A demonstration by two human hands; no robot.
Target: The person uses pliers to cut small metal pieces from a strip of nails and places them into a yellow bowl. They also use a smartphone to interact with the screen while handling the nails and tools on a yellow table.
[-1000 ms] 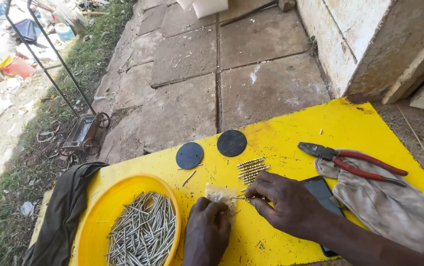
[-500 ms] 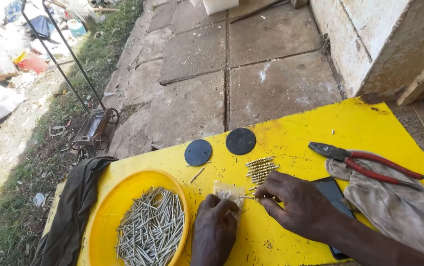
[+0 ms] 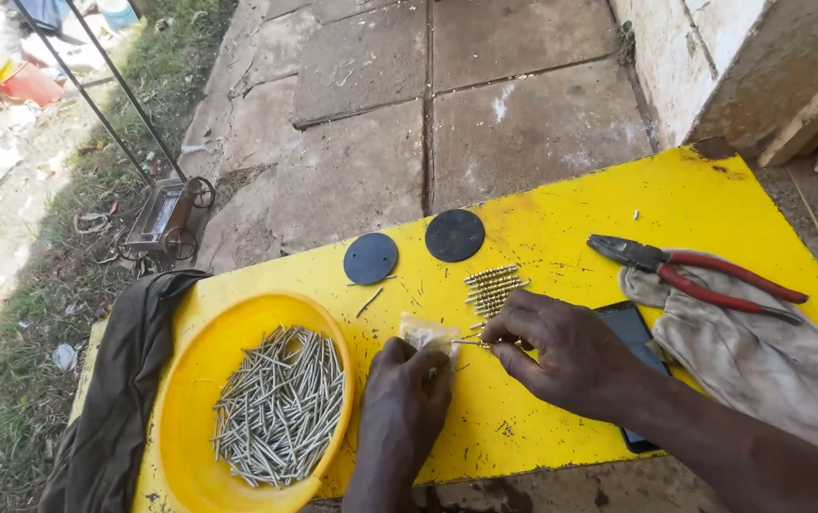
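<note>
On the yellow surface (image 3: 570, 218), the left hand (image 3: 404, 399) pinches a small clear plastic bag (image 3: 426, 334) while the right hand (image 3: 561, 347) pinches a thin brass-coloured nail (image 3: 471, 342) at its mouth, beside a row of similar nails (image 3: 493, 287).

This is an outdoor work place in a yard. A yellow table (image 3: 561, 218) stands on stone paving slabs (image 3: 485, 123), with grass (image 3: 10, 380) at its left edge, a white wall (image 3: 713, 57) by its far right corner, and pliers (image 3: 684, 275) near its right edge.
</note>
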